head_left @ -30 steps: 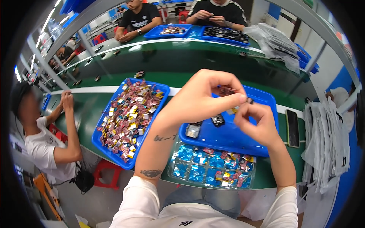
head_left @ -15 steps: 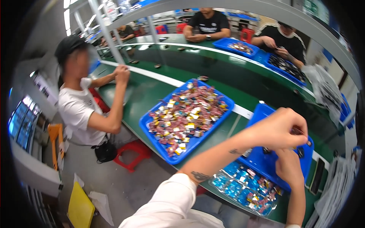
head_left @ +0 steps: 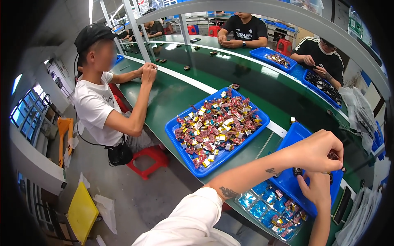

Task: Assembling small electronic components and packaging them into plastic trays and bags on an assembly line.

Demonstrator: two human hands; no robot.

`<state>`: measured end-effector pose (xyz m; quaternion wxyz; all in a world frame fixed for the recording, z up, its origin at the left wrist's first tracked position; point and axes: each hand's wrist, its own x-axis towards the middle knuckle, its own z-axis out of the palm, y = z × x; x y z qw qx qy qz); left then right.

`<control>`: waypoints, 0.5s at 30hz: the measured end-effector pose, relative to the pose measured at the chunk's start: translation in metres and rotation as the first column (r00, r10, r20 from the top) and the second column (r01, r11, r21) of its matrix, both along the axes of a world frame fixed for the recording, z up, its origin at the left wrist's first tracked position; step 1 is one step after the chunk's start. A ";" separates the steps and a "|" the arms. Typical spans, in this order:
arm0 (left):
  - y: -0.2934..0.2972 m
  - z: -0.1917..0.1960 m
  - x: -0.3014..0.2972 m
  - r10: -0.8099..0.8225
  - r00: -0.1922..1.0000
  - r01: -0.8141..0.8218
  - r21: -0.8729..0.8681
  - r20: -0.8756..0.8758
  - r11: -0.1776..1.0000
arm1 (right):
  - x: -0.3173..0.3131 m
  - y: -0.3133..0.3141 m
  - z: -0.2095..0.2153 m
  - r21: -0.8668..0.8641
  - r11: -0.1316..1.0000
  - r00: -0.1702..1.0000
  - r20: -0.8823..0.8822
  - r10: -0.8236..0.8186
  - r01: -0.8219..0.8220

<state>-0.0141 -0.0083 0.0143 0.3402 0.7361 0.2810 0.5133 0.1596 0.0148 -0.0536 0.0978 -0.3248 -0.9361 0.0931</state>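
- Head view: right hand (head_left: 318, 189) over the blue tray (head_left: 294, 189), thumb apart; whether it holds anything, I cannot tell.
- Left hand (head_left: 317, 151) just above, grip narrow, fingers curled round a dark red part (head_left: 333, 156) over the tray.
- Step, as I judge: handling that part two-handed; the next move calls for steady fingertips and clearance over the tray's rim.
- Leftward, bare tabletop (head_left: 247, 159) runs up to the heaped tray (head_left: 180, 153), whose edge limits sideways room.
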 end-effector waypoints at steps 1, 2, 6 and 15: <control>0.000 0.000 0.001 0.011 1.000 -0.010 0.010 -0.009 1.000 | -0.006 0.004 -0.008 0.105 0.994 0.996 -0.091 0.014 -0.005; 0.000 -0.001 0.001 0.009 1.000 -0.009 0.011 -0.007 1.000 | -0.010 0.008 -0.014 0.210 0.978 0.983 -0.180 0.037 0.002; 0.001 -0.003 0.002 0.012 1.000 -0.012 0.019 -0.007 1.000 | -0.022 0.013 -0.021 0.155 0.988 0.983 -0.183 0.019 0.010; -0.004 0.000 0.001 0.000 1.000 0.000 0.016 0.024 1.000 | -0.021 0.015 -0.027 0.137 0.991 0.996 -0.085 0.011 0.001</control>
